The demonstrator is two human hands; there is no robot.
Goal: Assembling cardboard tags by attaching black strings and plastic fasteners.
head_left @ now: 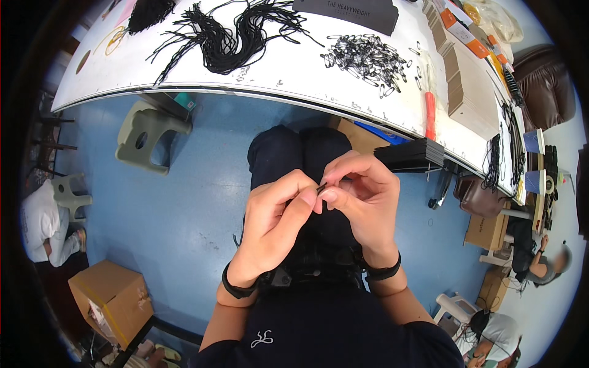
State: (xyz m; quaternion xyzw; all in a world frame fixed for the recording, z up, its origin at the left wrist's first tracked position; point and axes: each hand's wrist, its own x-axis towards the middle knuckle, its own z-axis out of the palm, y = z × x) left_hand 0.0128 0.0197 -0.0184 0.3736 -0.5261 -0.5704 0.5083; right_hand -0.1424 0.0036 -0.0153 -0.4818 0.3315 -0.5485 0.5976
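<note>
My left hand (pixel 276 224) and my right hand (pixel 362 199) meet over my lap, fingertips pinched together on a small dark piece (pixel 321 187), likely a cord end or pin; most of it is hidden by the fingers. Both wrists wear black bands. Beyond my knees stands a white table (pixel 184 73) with a bundle of black cords (pixel 236 34) and a heap of small black safety pins (pixel 368 58). A stack of black cards (pixel 408 156) sits at the table's near edge, to the right of my hands.
Brown card stacks (pixel 469 86), an orange-handled tool (pixel 430 113) and more black cords (pixel 503 147) lie on the table's right part. A grey plastic stool (pixel 147 135) stands on the blue floor, a cardboard box (pixel 110 297) at lower left. Other people sit at the left and lower right edges.
</note>
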